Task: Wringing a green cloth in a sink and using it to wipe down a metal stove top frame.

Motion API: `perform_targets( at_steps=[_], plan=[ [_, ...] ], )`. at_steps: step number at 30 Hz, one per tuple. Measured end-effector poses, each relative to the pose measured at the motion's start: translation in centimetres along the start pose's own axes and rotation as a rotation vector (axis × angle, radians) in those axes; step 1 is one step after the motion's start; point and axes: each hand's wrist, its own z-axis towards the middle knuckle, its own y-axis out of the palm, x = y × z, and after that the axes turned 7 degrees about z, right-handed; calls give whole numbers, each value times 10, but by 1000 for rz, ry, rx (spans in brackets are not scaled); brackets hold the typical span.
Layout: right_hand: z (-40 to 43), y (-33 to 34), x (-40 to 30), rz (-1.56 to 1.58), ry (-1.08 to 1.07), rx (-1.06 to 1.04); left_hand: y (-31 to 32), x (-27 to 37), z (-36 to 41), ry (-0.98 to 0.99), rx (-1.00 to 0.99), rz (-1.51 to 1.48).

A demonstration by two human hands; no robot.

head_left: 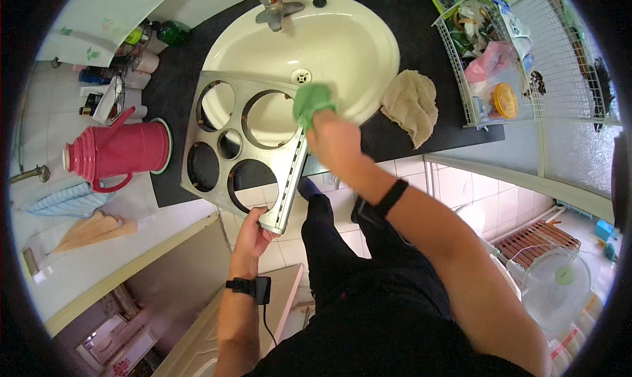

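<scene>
A flat metal panel (227,170) with several round cutouts and a slotted side edge lies tilted across the left part of the cream washbasin (360,46) and the black counter. My left hand (257,234) grips its near corner. My right hand (335,140) holds a green cloth (313,100) at the panel's far right corner, over the basin; the fingers look slightly blurred. Part of the panel's edge there is hidden by the cloth and hand. A beige towel (414,105) rests crumpled on the counter to the basin's right.
A metal faucet (277,9) stands behind the basin, near a black stopper (319,2). At the left is a pink thermos jug (131,150), below small bottles in a wire rack. A white wire basket (456,75) with bags and a yellow-lidded tub (504,101) stands at the right.
</scene>
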Motion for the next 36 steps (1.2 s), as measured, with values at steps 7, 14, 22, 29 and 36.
perform_targets(
  at_steps=[7, 14, 22, 29, 36],
  plan=[
    [-3, -12, 9, 36, 16, 14, -2, -1, -2, 13, -30, 6],
    [-33, -1, -9, 131, 4, -92, -5, -4, 1, -18, 31, -2],
    [3, -11, -2, 82, 300, -79, -7, -5, 0, -12, 9, -25],
    [30, -20, 6, 132, 412, -27, -7, -2, 0, -17, 31, -23],
    [-4, -12, -5, 206, 393, -109, -21, -6, 5, -8, -71, -18]
  ],
)
